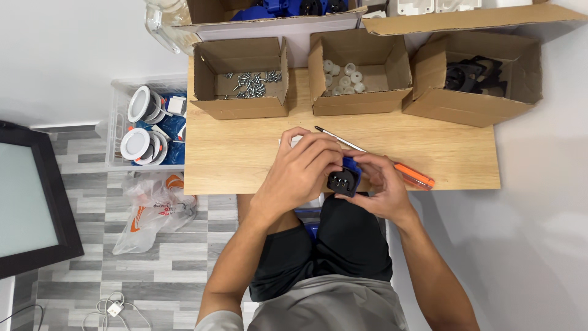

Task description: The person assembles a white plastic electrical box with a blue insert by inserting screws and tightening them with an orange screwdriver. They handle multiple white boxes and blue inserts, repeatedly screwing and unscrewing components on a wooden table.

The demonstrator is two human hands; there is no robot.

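Both the left hand [300,162] and the right hand [380,184] grasp what looks like a blue and black plug [343,178] at the near edge of the worktop [245,153].

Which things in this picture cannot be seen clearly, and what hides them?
Head view only:
- Blue and black plug: mostly covered by the left hand and right hand.
- Screwdriver: its middle is hidden behind the right hand.
- Screws in the cardboard box: too small to count.
- Blue parts: cut off by the top edge.
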